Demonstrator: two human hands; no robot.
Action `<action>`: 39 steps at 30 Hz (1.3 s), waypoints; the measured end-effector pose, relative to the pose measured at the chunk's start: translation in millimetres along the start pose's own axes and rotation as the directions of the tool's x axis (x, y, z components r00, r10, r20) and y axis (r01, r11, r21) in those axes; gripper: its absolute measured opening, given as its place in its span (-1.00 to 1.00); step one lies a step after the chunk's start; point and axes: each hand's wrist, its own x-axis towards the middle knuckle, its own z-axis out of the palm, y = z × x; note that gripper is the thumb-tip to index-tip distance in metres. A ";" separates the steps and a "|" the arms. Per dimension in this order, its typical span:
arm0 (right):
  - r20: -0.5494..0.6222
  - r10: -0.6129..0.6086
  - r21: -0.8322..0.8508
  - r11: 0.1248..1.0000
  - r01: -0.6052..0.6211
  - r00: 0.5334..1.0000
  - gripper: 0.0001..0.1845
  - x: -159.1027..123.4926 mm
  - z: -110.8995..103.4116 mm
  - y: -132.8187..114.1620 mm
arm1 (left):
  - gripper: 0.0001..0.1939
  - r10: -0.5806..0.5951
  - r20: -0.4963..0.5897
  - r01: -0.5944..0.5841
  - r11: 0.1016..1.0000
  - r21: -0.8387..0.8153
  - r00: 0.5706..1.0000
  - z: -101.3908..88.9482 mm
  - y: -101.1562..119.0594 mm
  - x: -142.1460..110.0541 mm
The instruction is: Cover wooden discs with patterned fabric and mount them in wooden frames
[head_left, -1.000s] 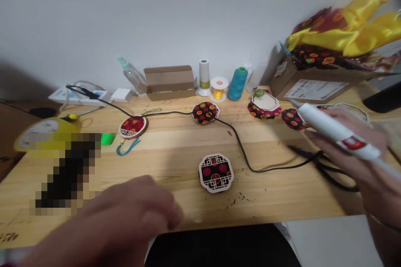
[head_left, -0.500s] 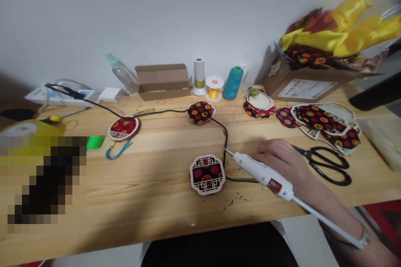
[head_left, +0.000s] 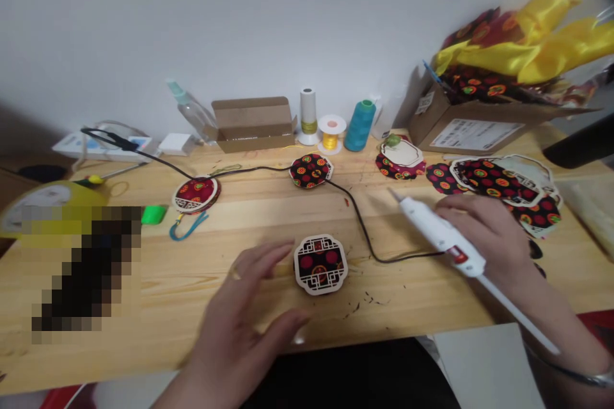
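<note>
My right hand [head_left: 484, 233] grips a white hot glue gun [head_left: 436, 233], its nozzle pointing up and left and a long glue stick running out behind. Its black cord [head_left: 407, 261] trails across the wooden table [head_left: 192, 268]. My left hand [head_left: 244, 307] is open, fingers spread, just left of a fretwork wooden octagon with red-and-black fabric [head_left: 320, 264]. The fingers look apart from it. Black scissors [head_left: 536, 250] lie mostly hidden behind my right hand, next to a pile of cut patterned fabric and card pieces [head_left: 499, 188].
A fabric-covered disc [head_left: 311, 170] and another with a blue tassel [head_left: 196, 195] lie along the cord. Thread spools [head_left: 362, 126], a flat carton [head_left: 253, 124] and a spray bottle [head_left: 192, 112] stand by the wall. A cardboard box [head_left: 472, 124] holds yellow and patterned cloth.
My left hand has come back into view beside the fretwork octagon. My right hand has carried the glue gun up and to the right, now covering most of the scissors.
</note>
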 end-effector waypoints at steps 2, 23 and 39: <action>-0.080 0.042 -0.087 0.995 -0.049 0.996 -0.73 -7.0 -1.3 14.4 | -0.26 0.050 0.100 -0.052 0.998 0.022 0.994 19.5 0.2 12.4; 0.202 -0.035 0.274 0.961 -0.023 0.979 -0.85 4.7 18.5 -46.1 | -0.07 -0.031 0.155 0.026 0.999 0.034 0.987 52.3 0.4 25.3; 0.312 0.077 0.418 0.884 -0.210 0.947 -0.85 9.5 25.1 -58.6 | -0.15 -0.013 0.115 0.009 0.999 0.035 0.993 53.9 -4.2 25.8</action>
